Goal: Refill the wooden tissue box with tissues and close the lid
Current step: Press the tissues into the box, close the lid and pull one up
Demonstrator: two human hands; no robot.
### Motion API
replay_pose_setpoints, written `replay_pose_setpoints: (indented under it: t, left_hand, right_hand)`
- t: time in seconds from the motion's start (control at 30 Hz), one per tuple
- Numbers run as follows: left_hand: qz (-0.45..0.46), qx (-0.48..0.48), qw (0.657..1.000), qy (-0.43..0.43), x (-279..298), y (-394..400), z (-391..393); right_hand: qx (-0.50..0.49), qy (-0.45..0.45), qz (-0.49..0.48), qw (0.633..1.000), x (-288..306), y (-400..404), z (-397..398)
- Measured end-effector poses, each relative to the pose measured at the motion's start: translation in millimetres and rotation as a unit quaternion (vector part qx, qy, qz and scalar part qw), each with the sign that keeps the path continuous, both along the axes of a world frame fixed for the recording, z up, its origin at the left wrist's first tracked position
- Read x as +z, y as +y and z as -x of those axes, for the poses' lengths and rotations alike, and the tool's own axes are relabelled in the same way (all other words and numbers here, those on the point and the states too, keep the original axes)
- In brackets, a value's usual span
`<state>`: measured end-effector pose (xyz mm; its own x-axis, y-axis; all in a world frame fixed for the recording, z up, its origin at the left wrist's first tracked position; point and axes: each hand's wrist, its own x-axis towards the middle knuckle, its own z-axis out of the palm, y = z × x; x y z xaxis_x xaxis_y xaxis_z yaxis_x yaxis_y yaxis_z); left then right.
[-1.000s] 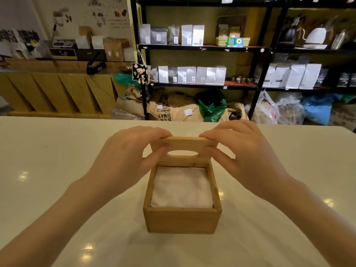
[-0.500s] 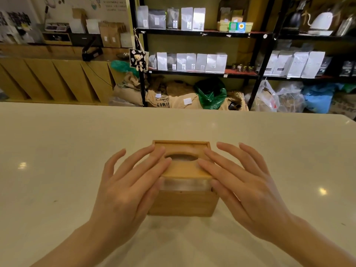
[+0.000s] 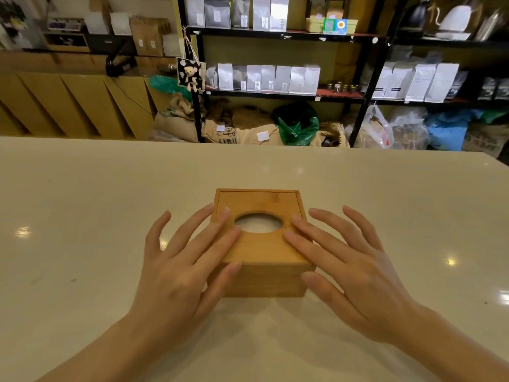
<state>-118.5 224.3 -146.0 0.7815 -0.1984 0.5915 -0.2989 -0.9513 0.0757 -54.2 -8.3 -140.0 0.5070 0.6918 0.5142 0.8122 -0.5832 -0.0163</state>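
A square wooden tissue box [image 3: 264,279] stands on the pale countertop [image 3: 82,216] in front of me. Its sliding lid [image 3: 261,249] lies flat over the top, flush with the near edge. White tissues [image 3: 257,223] show through the oval hole in the lid. My left hand [image 3: 187,260] rests flat, fingers spread, on the lid's left side and the box's left edge. My right hand [image 3: 347,266] lies flat on the lid's right side, fingers spread, thumb against the box's front right corner. Neither hand grips anything.
The countertop's far edge runs across the middle of the view. Behind it stands a black shelf rack [image 3: 275,92] with white and grey pouches, sacks and bags [image 3: 297,125] on the floor, and a wooden counter [image 3: 68,100] at the left.
The lid, first held upright at the box's far edge, has come down and slid toward me over the tissues until it covers the box. Both hands went from pinching it to lying flat on it.
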Motion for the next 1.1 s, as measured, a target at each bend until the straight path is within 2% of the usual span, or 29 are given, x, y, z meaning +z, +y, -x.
replay_pose_setpoints:
  t: [0.17,0.27,0.33,0.47,0.57,0.77,1.0,1.1]
  left_hand:
    - [0.06,0.015,0.997,0.042,19,2,-8]
    - [0.078,0.052,0.987,0.13,37,0,-19]
    - [0.062,0.071,0.978,0.187,43,-1,-24]
    - [0.006,0.084,0.965,0.249,44,0,-27]
    - [-0.008,0.084,0.953,0.291,44,1,-28]
    - [0.004,0.068,0.948,0.31,41,2,-30]
    - [0.034,0.056,0.945,0.321,41,2,-29]
    - [0.041,0.047,0.95,0.305,39,2,-30]
  right_hand:
    - [0.02,0.039,-0.055,0.998,23,10,-14]
    - [0.029,0.067,-0.058,0.996,39,25,-31]
    - [0.033,0.086,-0.013,0.996,49,36,-42]
    - [0.072,0.108,0.115,0.985,64,58,-57]
    - [0.111,0.13,0.166,0.971,70,71,-63]
    - [0.111,0.101,0.231,0.961,69,82,-65]
    - [0.126,0.066,0.23,0.963,64,88,-67]
    - [0.152,0.017,0.241,0.958,60,90,-70]
